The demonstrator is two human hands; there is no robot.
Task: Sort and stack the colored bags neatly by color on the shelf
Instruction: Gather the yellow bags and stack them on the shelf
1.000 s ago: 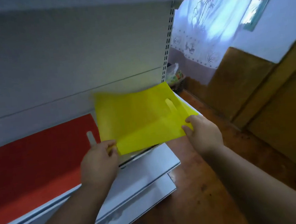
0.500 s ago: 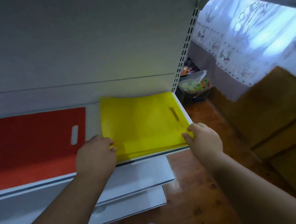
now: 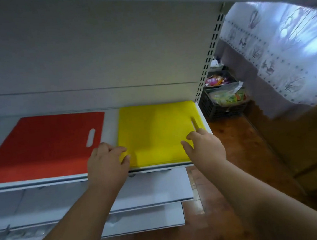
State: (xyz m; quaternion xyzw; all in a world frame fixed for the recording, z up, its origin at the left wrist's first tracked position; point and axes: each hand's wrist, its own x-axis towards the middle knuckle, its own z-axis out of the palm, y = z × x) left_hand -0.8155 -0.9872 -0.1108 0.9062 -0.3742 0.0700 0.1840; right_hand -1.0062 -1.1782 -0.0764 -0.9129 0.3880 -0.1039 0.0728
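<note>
Shelf (image 3: 43, 180) front: yellow bag (image 3: 155, 131) flush right; gap beside red bag (image 3: 40, 143).

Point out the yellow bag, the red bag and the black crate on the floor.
yellow bag (image 3: 155, 133): head view, on its flat middle.
red bag (image 3: 45, 144): head view, on its flat middle.
black crate (image 3: 213, 108): head view, on its front wall.

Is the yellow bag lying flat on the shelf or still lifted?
Flat: the yellow bag lies spread on the shelf, no corner raised.
</note>
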